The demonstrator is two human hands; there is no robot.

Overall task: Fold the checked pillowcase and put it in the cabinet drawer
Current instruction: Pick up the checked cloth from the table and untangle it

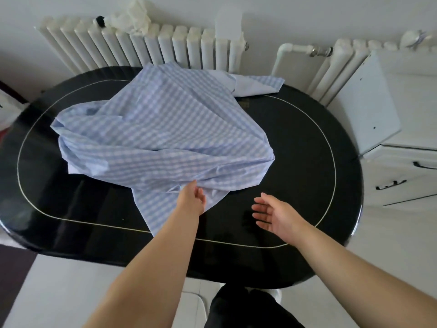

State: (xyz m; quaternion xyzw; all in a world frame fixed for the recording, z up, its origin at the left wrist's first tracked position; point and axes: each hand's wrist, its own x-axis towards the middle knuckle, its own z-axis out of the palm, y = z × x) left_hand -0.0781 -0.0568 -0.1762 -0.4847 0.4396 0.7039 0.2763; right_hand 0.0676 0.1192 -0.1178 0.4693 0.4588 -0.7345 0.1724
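Note:
A blue-and-white checked pillowcase lies crumpled and unfolded across the black oval table, reaching from its far edge to near its middle. My left hand grips the cloth at its near edge, lifting a fold. My right hand hovers open above the bare tabletop, palm turned left, to the right of the cloth and not touching it. The white cabinet with dark drawer handles stands at the right, its drawers closed.
White radiators line the wall behind the table, with a crumpled white cloth on top. A white panel leans by the cabinet. Pale floor lies below the table's near edge, beside my dark trousers.

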